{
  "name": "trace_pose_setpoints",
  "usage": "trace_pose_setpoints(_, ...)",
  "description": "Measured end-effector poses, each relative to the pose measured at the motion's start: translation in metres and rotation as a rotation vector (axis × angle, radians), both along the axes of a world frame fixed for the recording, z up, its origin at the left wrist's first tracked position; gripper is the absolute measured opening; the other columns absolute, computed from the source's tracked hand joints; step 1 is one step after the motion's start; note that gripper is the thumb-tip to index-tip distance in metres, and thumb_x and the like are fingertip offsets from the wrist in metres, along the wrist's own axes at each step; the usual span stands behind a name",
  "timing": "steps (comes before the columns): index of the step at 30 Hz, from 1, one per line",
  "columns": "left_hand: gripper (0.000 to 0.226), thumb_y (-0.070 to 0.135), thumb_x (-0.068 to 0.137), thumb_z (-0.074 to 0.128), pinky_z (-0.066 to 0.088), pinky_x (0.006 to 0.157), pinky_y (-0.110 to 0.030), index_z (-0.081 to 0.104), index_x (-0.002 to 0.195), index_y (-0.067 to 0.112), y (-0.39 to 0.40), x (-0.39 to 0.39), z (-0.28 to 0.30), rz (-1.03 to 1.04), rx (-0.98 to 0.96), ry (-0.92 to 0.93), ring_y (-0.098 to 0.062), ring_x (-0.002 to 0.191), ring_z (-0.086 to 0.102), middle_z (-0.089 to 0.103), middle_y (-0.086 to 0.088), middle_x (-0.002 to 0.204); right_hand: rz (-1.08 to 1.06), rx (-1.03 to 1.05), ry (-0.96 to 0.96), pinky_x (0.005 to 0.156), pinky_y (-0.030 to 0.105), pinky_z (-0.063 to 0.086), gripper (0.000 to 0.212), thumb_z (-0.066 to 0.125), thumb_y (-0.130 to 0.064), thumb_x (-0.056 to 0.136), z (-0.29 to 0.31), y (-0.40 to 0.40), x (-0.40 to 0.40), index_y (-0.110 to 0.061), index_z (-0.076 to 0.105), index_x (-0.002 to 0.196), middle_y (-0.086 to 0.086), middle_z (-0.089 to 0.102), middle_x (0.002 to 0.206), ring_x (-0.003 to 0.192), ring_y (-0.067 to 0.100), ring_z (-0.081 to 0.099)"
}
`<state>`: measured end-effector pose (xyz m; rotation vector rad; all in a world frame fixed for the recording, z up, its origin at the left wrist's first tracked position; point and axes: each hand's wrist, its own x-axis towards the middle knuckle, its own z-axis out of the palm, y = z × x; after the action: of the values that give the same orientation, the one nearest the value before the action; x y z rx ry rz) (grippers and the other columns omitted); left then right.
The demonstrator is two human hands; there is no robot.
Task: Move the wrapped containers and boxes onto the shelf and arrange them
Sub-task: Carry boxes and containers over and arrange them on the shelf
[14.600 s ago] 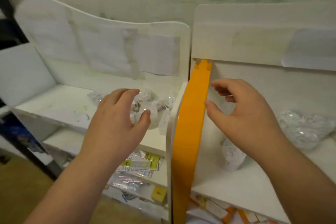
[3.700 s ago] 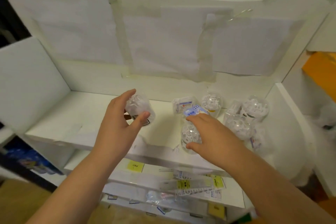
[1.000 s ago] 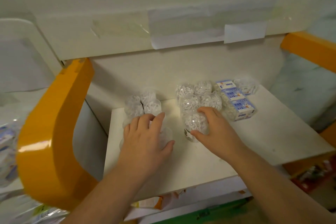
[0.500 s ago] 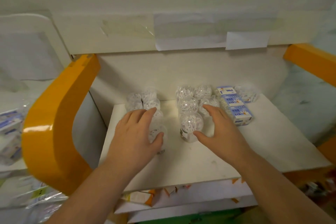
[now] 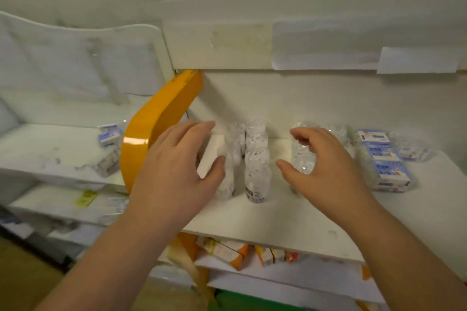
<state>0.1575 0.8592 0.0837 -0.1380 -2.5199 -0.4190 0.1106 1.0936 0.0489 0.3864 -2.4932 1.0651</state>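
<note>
Several clear wrapped containers point(image 5: 255, 159) stand in rows running front to back on the white shelf point(image 5: 278, 217). Three blue and white boxes point(image 5: 384, 164) lie in a line to their right, with another wrapped container point(image 5: 406, 149) beyond. My left hand point(image 5: 177, 169) hovers with spread fingers just left of the leftmost row point(image 5: 227, 177), holding nothing. My right hand point(image 5: 328, 166) arches with loosely curled fingers over a wrapped container point(image 5: 302, 159), thumb apart from it. This hand hides part of the rows behind it.
An orange curved side panel point(image 5: 151, 134) bounds the shelf on the left. Beyond it a second white shelf point(image 5: 50, 149) holds a few blue boxes point(image 5: 108, 135) and wrappers. Orange and white cartons point(image 5: 227, 252) lie on the lower shelf.
Both hands have lifted off the containers they were touching. My left hand has drawn back to the left, and my right hand's fingers have curled. The view has swung left.
</note>
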Motion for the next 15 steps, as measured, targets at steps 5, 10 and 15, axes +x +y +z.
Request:
trace_pose_setpoints(5, 0.055, 0.045, 0.088, 0.059, 0.037, 0.100, -0.034, 0.046, 0.139, 0.032, -0.045, 0.026, 0.015, 0.163, 0.025, 0.002, -0.014, 0.129, 0.041, 0.049, 0.010, 0.139, 0.141, -0.082, 0.011, 0.095, 0.021, 0.043, 0.050, 0.074, -0.036, 0.081, 0.015, -0.048, 0.001, -0.031, 0.053, 0.126, -0.019, 0.051, 0.118, 0.106, -0.006, 0.047)
trace_pose_setpoints(10, 0.054, 0.047, 0.090, 0.056, 0.034, 0.099, -0.028, 0.043, 0.142, 0.034, -0.090, 0.048, 0.016, 0.266, 0.062, -0.019, -0.009, 0.130, 0.036, 0.047, 0.012, 0.140, 0.259, -0.073, 0.021, 0.099, 0.029, 0.047, 0.052, 0.071, -0.041, 0.080, 0.026, -0.105, 0.002, -0.031, 0.052, 0.129, -0.018, 0.051, 0.119, 0.111, 0.001, 0.051)
trace_pose_setpoints(15, 0.055, 0.042, 0.092, 0.057, 0.035, 0.099, -0.031, 0.037, 0.144, 0.038, -0.142, 0.052, 0.004, 0.335, 0.114, -0.049, -0.009, 0.132, 0.033, 0.043, 0.014, 0.143, 0.324, 0.016, 0.100, 0.098, 0.032, 0.047, 0.051, 0.067, -0.047, 0.081, 0.040, -0.166, 0.003, -0.035, 0.052, 0.129, -0.020, 0.051, 0.120, 0.114, 0.001, 0.049)
